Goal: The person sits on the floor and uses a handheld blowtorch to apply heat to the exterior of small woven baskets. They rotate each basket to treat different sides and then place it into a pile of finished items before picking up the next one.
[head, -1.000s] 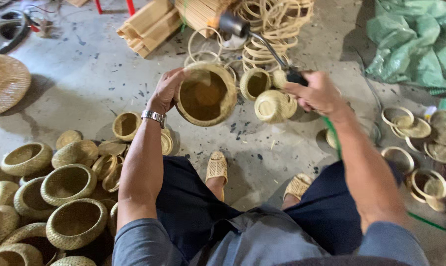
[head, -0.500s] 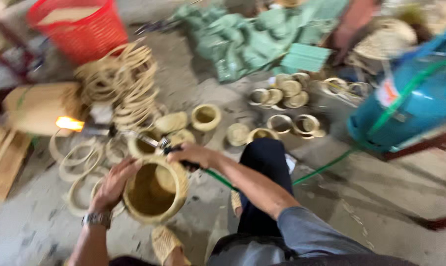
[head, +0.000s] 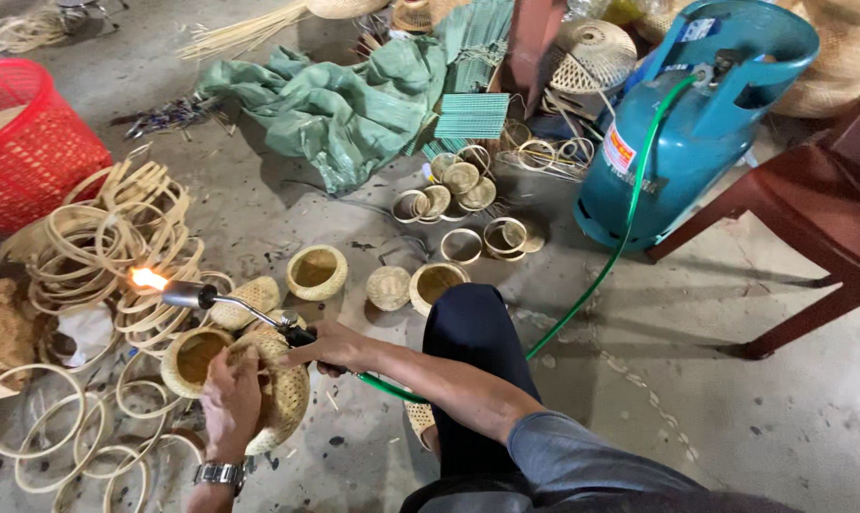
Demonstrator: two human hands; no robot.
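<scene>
Gripping a basket [head: 276, 394] in the left hand [head: 230, 399], low on the floor [head: 639, 361] beside the rings [head: 116, 247]; right hand [head: 321, 344] clamped on the lit torch [head: 197, 296]. Basket lowered from chest height a second earlier, flame turned away from it, view swung toward the cylinder [head: 687, 123]

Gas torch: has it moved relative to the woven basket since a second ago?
Yes. The lit gas torch pointed down into the woven basket earlier; now its flame points left, past the basket, over the bamboo rings.

Rough woven bamboo basket [head: 276, 399], shiny metal torch [head: 223, 302], glossy green plastic hose [head: 596, 277], matt concrete floor [head: 696, 380]
</scene>
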